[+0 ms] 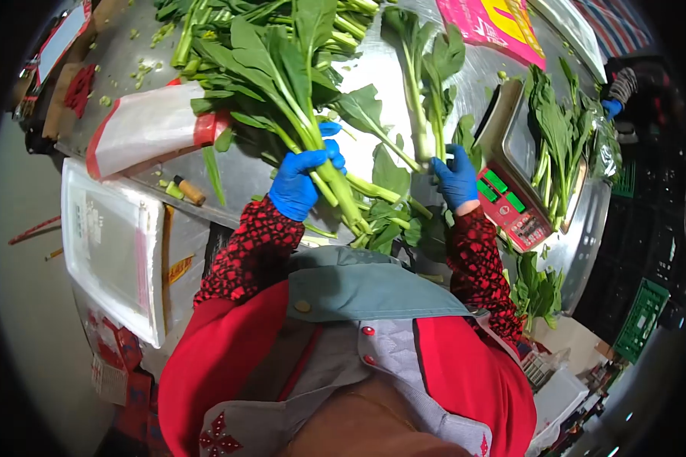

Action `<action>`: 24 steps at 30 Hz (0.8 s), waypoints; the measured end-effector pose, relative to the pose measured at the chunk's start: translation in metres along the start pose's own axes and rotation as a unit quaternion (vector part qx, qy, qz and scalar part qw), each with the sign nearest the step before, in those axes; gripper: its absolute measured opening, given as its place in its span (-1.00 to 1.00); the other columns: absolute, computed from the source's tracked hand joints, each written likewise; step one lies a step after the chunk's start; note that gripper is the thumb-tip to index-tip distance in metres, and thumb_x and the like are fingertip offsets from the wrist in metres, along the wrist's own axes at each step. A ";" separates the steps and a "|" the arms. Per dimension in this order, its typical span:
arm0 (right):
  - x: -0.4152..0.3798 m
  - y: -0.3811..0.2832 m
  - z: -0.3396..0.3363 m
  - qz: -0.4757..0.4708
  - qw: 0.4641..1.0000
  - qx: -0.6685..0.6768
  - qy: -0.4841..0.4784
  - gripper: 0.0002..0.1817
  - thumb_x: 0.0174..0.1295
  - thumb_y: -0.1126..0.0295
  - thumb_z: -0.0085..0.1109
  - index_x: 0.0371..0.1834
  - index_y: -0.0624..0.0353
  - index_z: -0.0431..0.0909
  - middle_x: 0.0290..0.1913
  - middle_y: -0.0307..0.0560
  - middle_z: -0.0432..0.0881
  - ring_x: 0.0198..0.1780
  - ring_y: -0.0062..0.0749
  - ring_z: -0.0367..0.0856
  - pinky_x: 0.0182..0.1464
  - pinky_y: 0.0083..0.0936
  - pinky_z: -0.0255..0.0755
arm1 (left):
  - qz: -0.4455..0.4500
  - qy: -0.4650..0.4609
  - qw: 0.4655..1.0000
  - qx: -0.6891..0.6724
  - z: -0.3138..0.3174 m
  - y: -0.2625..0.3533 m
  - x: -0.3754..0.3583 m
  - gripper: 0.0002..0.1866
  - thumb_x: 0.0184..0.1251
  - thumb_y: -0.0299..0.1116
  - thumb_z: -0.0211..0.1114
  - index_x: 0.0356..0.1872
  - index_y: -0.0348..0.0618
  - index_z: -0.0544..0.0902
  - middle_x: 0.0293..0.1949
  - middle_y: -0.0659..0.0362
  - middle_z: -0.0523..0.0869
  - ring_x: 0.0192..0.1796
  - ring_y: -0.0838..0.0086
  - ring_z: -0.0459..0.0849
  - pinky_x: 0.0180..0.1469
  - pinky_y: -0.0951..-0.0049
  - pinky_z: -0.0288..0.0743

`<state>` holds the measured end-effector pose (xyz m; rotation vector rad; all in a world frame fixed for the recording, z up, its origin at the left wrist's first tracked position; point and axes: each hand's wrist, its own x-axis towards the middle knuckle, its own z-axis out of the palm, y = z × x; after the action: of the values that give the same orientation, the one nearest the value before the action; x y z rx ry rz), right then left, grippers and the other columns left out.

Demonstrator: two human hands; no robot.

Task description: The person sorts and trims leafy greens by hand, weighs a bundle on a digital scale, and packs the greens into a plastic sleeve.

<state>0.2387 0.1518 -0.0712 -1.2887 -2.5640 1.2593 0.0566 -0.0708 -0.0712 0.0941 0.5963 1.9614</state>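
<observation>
Wearing a blue glove, my left hand (301, 179) is wrapped round the thick pale stems of a bunch of leafy greens (293, 95), whose leaves point away from me. My right hand (457, 179), also in a blue glove, has its fingers bent together at the stem end of a leafy stalk (370, 114); the leaf of this stalk points left towards the bunch. Just beyond my right hand lie more upright greens (418, 76). Loose leaves and stems (392, 179) lie on the metal table between my hands.
A red scale (518, 221) with a metal tray stands to the right, greens (560, 145) on it. Beyond are a pink bag (495, 27) and a blue-gloved hand of another person (612, 107). At left are a white-and-red bag (149, 129), a brown-handled tool (190, 190) and a foam box (110, 244).
</observation>
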 end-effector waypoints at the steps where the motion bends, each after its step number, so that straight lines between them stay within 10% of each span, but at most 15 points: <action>1: -0.003 -0.009 -0.003 0.021 0.943 0.320 -0.089 -0.60 0.15 0.29 0.14 0.02 0.18 0.32 -0.36 -0.05 0.59 -0.48 -0.32 0.53 -0.46 -0.47 0.42 | 0.001 0.001 1.000 -0.006 0.001 0.002 0.000 -0.49 0.01 -0.42 0.21 0.07 -0.25 0.34 -0.41 0.21 0.43 -0.31 0.41 0.44 -0.11 0.34 0.37; 5: -0.007 -0.020 -0.007 0.064 0.777 0.607 -0.153 -0.65 0.20 0.33 0.10 0.01 0.19 0.32 -0.41 -0.17 0.57 -0.52 -0.54 0.51 -0.51 -0.68 0.36 | -0.012 -0.007 0.998 -0.059 -0.001 0.001 -0.004 -0.59 0.07 -0.41 0.20 -0.01 -0.20 0.38 -0.45 0.23 0.41 -0.34 0.44 0.43 -0.15 0.35 0.37; 10: -0.022 -0.062 -0.021 0.067 0.726 0.646 -0.226 -0.67 0.17 0.38 0.13 -0.02 0.19 0.34 -0.45 -0.19 0.56 -0.54 -0.53 0.50 -0.51 -0.70 0.36 | -0.005 0.010 0.997 -0.075 0.003 -0.002 -0.002 -0.70 0.11 -0.44 0.21 -0.11 -0.14 0.42 -0.42 0.21 0.49 -0.35 0.43 0.50 -0.20 0.34 0.43; 13: -0.025 -0.075 -0.010 -0.026 0.923 0.370 -0.099 -0.73 0.17 0.39 0.14 -0.09 0.20 0.39 -0.44 -0.19 0.56 -0.54 -0.51 0.51 -0.49 -0.63 0.38 | 0.010 0.053 0.999 -0.002 0.007 -0.001 0.001 -0.72 0.13 -0.43 0.22 -0.11 -0.13 0.43 -0.37 0.19 0.53 -0.31 0.42 0.53 -0.17 0.35 0.45; 21: -0.053 -0.083 0.032 -0.315 0.946 -0.070 -0.019 -0.81 0.19 0.37 0.12 -0.21 0.23 0.43 -0.50 -0.16 0.55 -0.53 -0.50 0.50 -0.47 -0.56 0.37 | 0.078 0.155 0.975 0.135 0.020 -0.015 0.019 -0.77 0.13 -0.42 0.24 -0.18 -0.18 0.50 -0.26 0.12 0.61 -0.23 0.36 0.60 -0.09 0.34 0.51; 24: -0.035 -0.071 0.047 -0.242 0.956 0.161 -0.025 -0.83 0.19 0.36 0.10 -0.29 0.24 0.41 -0.52 -0.13 0.57 -0.58 -0.45 0.49 -0.53 -0.50 0.34 | 0.066 0.179 0.973 0.126 0.022 -0.013 0.024 -0.78 0.14 -0.39 0.25 -0.20 -0.21 0.51 -0.30 0.11 0.61 -0.24 0.35 0.61 -0.08 0.34 0.51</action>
<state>0.1987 0.0733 -0.0442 -0.5313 -2.3516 1.5122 0.0639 -0.0377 -0.0624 -0.0679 1.1009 2.0363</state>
